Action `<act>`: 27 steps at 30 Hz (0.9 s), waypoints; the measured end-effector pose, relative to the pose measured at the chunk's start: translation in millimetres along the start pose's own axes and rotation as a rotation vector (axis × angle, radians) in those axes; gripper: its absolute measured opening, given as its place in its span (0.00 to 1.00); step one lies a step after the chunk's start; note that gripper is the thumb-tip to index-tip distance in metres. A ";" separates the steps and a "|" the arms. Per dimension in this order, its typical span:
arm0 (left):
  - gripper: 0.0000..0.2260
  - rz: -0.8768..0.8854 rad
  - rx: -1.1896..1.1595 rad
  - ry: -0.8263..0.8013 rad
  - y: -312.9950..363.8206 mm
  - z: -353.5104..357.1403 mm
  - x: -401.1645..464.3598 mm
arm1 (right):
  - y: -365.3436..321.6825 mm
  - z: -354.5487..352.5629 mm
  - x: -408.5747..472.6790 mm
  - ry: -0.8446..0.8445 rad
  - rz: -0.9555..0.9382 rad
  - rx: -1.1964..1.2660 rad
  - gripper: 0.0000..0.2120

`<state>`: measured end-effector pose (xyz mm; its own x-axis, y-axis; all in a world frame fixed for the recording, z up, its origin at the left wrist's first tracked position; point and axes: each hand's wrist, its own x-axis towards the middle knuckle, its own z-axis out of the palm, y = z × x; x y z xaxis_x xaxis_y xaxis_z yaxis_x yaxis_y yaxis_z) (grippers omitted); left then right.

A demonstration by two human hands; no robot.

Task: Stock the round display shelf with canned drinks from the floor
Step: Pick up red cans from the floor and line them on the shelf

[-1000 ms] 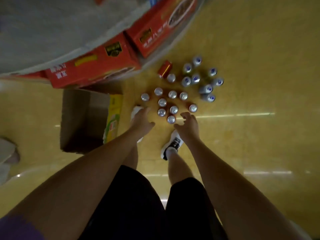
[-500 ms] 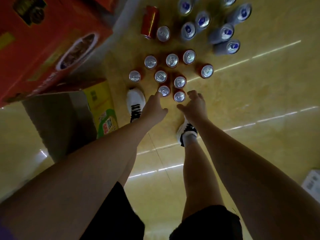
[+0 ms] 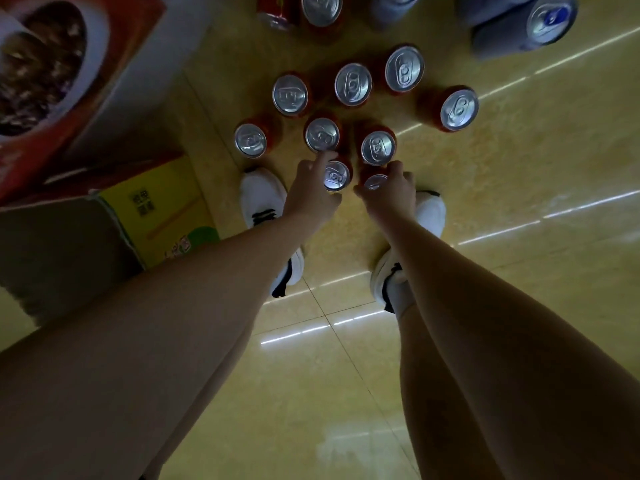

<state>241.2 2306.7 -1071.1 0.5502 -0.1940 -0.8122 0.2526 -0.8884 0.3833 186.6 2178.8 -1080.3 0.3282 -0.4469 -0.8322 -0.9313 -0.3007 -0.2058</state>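
Observation:
Several red cans with silver tops stand on the yellow tiled floor in front of my feet. My left hand (image 3: 310, 194) reaches down to the nearest left can (image 3: 335, 176), with a finger curved over its far side and the thumb at its near side. My right hand (image 3: 389, 192) covers the nearest right can (image 3: 375, 181), fingers curled round it so that only part of its top shows. More red cans (image 3: 353, 84) stand just beyond. The round display shelf's edge (image 3: 145, 84) rises at the left.
Blue-grey cans (image 3: 550, 19) lie and stand at the top right. A red carton (image 3: 52, 64) sits on the shelf at the upper left. An open cardboard box (image 3: 156, 209) with a yellow side stands on the floor beside my left shoe (image 3: 259, 199).
I have bent lower, so the cans look larger. Both hands moved forward and down from short of the cans onto the two nearest red cans.

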 end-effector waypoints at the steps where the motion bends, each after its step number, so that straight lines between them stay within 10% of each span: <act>1: 0.29 0.016 0.013 0.012 -2.2 2.4 0.1 | 1.3 3.4 3.6 -0.007 0.010 0.015 0.29; 27: 0.28 0.252 0.222 0.025 175.5 -192.0 -245.6 | -130.0 -267.6 -263.5 -0.127 -0.313 -0.087 0.29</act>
<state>303.3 2278.2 -720.0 0.5930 -0.4118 -0.6920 -0.0720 -0.8830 0.4638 263.6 2110.2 -696.5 0.5684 -0.2152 -0.7941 -0.7699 -0.4794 -0.4212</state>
